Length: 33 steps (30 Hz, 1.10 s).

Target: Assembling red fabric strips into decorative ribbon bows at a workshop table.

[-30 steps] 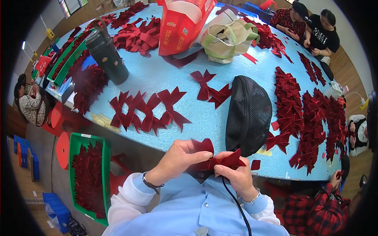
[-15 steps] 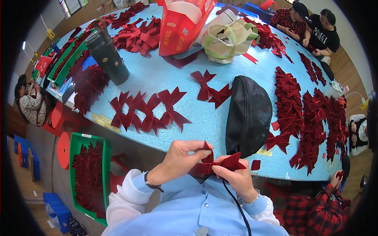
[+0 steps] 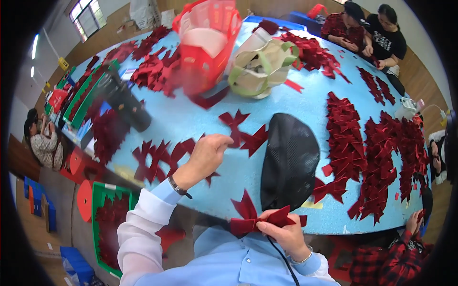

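My right hand [image 3: 286, 233] is at the near table edge, with thumb and fingers pinching a dark red velvet bow [image 3: 244, 223] whose tails stick up and out. Out over the table reaches my left hand [image 3: 202, 159], its fingers curled together beside a loose red bow [image 3: 234, 125]; whether anything small is between the fingertips is hidden. Under and left of that hand lies a row of red bows [image 3: 155, 159]. A second loose bow piece [image 3: 255, 140] rests against a black mesh bag [image 3: 291, 159], which stands between my hands and the right-hand piles.
A dark flask [image 3: 121, 102], a red paper bag [image 3: 205, 57] and a cream bag with green handles [image 3: 260, 71] stand farther back. Long bow heaps [image 3: 344, 138] cover the right side. A green crate [image 3: 98, 229] of red pieces sits low left. Other people work around the blue table [image 3: 191, 117].
My left hand has let go of the bow and moved forward and left over the table. The bow stays in my right hand, lower in view. The whole view has shifted somewhat.
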{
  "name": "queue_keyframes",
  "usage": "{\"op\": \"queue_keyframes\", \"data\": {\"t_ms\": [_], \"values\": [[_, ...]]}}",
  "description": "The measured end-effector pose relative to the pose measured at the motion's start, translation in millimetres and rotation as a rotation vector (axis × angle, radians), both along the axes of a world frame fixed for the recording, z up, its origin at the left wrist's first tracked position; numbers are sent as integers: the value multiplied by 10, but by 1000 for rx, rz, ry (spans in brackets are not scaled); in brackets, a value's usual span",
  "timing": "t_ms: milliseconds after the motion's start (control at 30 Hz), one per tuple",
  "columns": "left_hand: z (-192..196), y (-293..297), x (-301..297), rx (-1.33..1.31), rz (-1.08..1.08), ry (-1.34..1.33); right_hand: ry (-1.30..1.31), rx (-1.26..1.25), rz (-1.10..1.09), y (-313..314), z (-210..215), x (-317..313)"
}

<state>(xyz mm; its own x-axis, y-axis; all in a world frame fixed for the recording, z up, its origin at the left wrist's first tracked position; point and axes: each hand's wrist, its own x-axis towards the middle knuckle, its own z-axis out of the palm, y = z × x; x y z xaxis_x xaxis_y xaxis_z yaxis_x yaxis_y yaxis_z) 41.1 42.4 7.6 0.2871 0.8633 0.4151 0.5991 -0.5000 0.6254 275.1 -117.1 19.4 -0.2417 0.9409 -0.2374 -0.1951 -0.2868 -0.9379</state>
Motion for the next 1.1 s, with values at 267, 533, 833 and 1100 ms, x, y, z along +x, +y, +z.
{"op": "queue_keyframes", "data": {"t_ms": [267,533,833,1100], "values": [[166,808,967,-145,-73,210,105,-63,73,296,299,1035],[211,1036,1196,-56,23,161,65,-29,41,138,637,1386],[626,55,774,-338,-17,-254,1,-10,-113,-3,530,960],[542,-1558,86,-928,-219,-767,-64,102,-82,-400,334,58]]}}
